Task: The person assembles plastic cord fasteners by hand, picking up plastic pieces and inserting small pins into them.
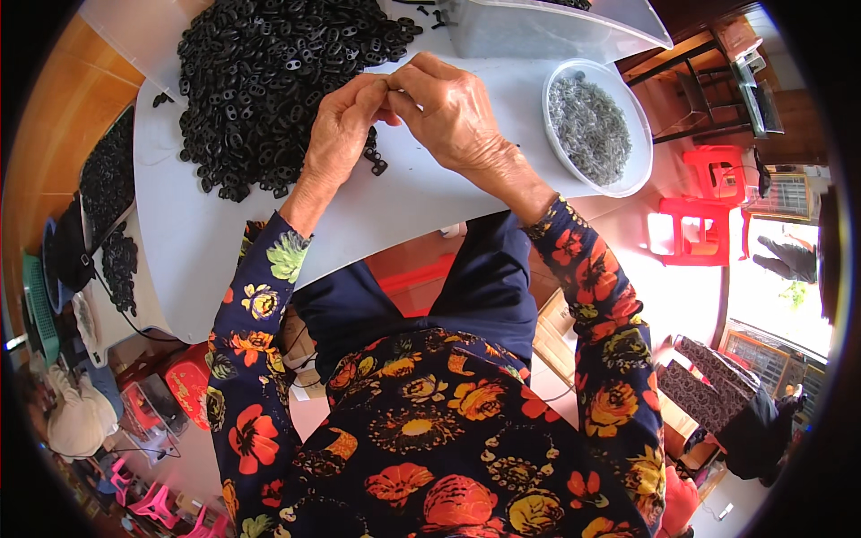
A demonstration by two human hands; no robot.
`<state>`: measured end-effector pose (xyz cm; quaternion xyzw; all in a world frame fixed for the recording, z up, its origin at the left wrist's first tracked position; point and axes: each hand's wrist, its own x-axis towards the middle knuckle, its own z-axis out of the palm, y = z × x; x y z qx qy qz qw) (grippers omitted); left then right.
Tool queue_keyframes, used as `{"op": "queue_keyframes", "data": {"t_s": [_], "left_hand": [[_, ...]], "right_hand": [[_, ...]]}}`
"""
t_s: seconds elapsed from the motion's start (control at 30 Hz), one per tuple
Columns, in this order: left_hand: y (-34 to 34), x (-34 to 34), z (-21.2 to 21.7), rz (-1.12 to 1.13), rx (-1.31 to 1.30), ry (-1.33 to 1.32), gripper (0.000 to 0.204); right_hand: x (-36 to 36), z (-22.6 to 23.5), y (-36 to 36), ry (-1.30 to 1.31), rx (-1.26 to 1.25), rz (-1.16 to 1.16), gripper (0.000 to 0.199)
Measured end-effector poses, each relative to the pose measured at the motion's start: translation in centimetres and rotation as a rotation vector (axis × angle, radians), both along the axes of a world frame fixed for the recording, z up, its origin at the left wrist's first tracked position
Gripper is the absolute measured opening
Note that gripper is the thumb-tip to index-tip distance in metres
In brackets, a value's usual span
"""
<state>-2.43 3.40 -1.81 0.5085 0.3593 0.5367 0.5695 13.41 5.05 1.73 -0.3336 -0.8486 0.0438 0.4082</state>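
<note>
My left hand (345, 125) and my right hand (453, 112) meet above the white table (359, 229), thumbs and fingers pinched together tip to tip. Whatever is between the fingertips is hidden by them. Just left of my hands, and partly behind the left one, spreads a large heap of small black two-holed plastic pieces (260, 99). A few loose black pieces (377, 164) lie below my fingers, apart from the heap. To the right of my right hand, a round translucent bowl (639, 152) holds many tiny clear pieces (587, 125).
A clear plastic bin (538, 34) stands at the table's far right side. Red stools (698, 231) are on the floor to the right. More black pieces (118, 264) lie on a surface at the left, near a green basket (38, 296).
</note>
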Motion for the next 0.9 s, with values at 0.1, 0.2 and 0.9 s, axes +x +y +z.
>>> {"op": "queue_keyframes", "data": {"t_s": [0.1, 0.2, 0.9], "left_hand": [[0.0, 0.2, 0.0, 0.019, -0.021, 0.018, 0.025], [0.1, 0.2, 0.0, 0.062, -0.03, 0.055, 0.021], [-0.4, -0.2, 1.2, 0.125, -0.01, 0.215, 0.015]], "right_hand": [[0.4, 0.0, 0.0, 0.042, -0.097, 0.021, 0.01], [1.6, 2.0, -0.3, 0.093, -0.546, 0.008, 0.011], [2.5, 0.1, -0.6, -0.129, -0.501, 0.076, 0.007]]}}
